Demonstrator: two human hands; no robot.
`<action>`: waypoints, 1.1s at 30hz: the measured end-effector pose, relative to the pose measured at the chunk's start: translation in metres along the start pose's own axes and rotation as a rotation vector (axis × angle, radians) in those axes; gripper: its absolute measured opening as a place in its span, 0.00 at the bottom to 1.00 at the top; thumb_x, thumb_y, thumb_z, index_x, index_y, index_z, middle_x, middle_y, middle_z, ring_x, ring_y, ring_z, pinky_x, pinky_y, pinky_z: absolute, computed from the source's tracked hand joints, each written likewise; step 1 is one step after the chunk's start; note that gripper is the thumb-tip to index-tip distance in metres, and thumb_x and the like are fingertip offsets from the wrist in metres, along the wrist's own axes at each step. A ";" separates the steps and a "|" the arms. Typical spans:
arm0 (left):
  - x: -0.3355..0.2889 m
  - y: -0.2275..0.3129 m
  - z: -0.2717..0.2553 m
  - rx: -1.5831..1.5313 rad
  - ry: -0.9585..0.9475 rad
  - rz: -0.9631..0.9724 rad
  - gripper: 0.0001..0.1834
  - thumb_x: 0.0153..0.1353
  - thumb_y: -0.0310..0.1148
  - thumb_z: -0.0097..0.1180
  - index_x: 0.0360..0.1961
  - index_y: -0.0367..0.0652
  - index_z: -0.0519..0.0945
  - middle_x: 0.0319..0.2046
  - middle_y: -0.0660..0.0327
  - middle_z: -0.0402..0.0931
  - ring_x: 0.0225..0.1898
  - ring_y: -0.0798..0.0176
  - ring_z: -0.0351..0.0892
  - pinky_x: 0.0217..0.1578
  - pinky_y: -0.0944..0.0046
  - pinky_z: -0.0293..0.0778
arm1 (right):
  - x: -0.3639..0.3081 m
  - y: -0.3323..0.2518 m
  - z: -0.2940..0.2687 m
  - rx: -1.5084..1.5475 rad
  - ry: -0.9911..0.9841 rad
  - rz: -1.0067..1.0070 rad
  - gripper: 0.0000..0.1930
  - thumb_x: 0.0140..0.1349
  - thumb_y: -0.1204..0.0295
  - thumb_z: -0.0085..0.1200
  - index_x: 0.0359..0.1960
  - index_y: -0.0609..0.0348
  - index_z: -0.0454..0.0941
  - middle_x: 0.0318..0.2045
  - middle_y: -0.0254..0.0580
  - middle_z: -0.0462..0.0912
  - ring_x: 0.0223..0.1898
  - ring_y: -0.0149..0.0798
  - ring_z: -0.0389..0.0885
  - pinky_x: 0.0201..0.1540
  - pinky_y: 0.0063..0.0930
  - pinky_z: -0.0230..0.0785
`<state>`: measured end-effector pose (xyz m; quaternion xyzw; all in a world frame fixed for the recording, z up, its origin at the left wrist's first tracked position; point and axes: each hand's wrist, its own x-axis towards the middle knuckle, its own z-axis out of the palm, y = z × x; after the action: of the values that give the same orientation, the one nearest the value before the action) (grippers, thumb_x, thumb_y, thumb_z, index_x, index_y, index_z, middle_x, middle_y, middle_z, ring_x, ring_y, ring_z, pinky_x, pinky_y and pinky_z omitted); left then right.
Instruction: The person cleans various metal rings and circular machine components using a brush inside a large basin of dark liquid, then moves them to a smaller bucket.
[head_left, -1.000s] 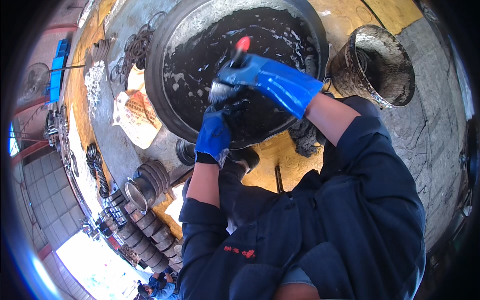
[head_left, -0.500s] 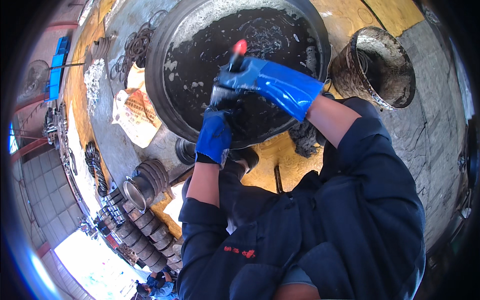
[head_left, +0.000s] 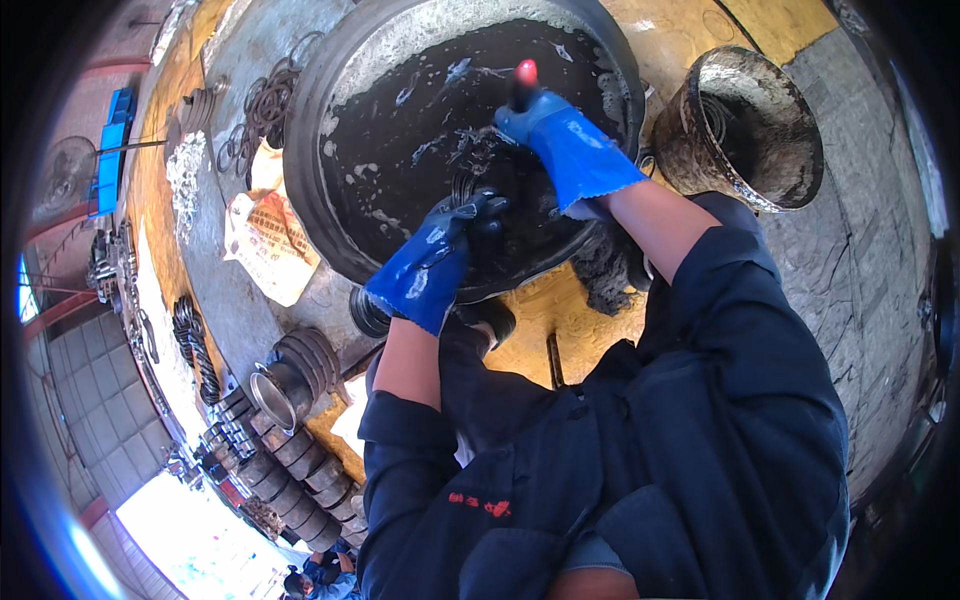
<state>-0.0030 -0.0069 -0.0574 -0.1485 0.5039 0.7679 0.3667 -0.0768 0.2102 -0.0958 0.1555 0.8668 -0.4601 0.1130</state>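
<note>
A large round dark tub (head_left: pixel 308 190) of black liquid with pale foam lies in front of me. My right hand (head_left: pixel 545 122), in a blue rubber glove, is closed round a black handle with a red end (head_left: pixel 526 72) over the tub; the tool's working end is hidden. My left hand (head_left: pixel 435 250), gloved alike, is at the tub's near side. Its fingers are closed on a dark ribbed metal part (head_left: pixel 468 187), wet and hard to tell from the liquid.
A rusty, stained bucket (head_left: pixel 700 130) stands at the right. Left of the tub lie a printed sack (head_left: pixel 270 245), dark rings (head_left: pixel 268 100) and a ribbed cylinder (head_left: pixel 285 385). Stacked metal cylinders (head_left: pixel 290 475) stand at the lower left, with another person (head_left: pixel 325 578) beyond.
My right hand has moved away from my left, right and up, with the black-handled tool. My left hand has turned and shows the dark ribbed part more. Foam on the liquid has shifted.
</note>
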 end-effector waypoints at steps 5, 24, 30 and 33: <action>0.013 -0.016 0.021 0.181 0.085 0.191 0.15 0.61 0.20 0.53 0.51 0.31 0.75 0.41 0.53 0.81 0.43 0.59 0.82 0.48 0.65 0.77 | 0.036 0.012 -0.016 0.095 0.138 -0.011 0.19 0.52 0.56 0.56 0.38 0.57 0.83 0.35 0.52 0.85 0.40 0.49 0.84 0.46 0.35 0.74; -0.032 0.001 -0.004 0.617 0.126 0.335 0.14 0.67 0.26 0.45 0.51 0.33 0.74 0.41 0.58 0.80 0.42 0.64 0.80 0.46 0.66 0.74 | -0.024 -0.009 0.029 0.454 -0.334 -0.219 0.17 0.60 0.57 0.58 0.43 0.55 0.83 0.36 0.39 0.86 0.39 0.34 0.82 0.47 0.30 0.72; -0.043 0.008 0.020 0.702 0.247 0.269 0.15 0.67 0.26 0.45 0.52 0.32 0.73 0.43 0.59 0.80 0.44 0.67 0.79 0.47 0.69 0.73 | -0.019 -0.019 0.021 0.420 -0.211 -0.147 0.15 0.58 0.58 0.59 0.37 0.56 0.83 0.33 0.43 0.86 0.34 0.37 0.83 0.42 0.32 0.74; -0.056 0.008 -0.006 1.454 0.284 0.430 0.14 0.67 0.26 0.46 0.51 0.31 0.73 0.42 0.59 0.80 0.43 0.67 0.79 0.47 0.69 0.73 | -0.027 -0.031 0.032 0.561 -0.457 -0.257 0.16 0.59 0.57 0.59 0.38 0.56 0.83 0.32 0.39 0.85 0.33 0.33 0.81 0.42 0.30 0.73</action>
<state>0.0285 -0.0370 -0.0213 0.1338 0.9417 0.2718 0.1466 -0.0613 0.1631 -0.0806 -0.0364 0.6719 -0.7128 0.1978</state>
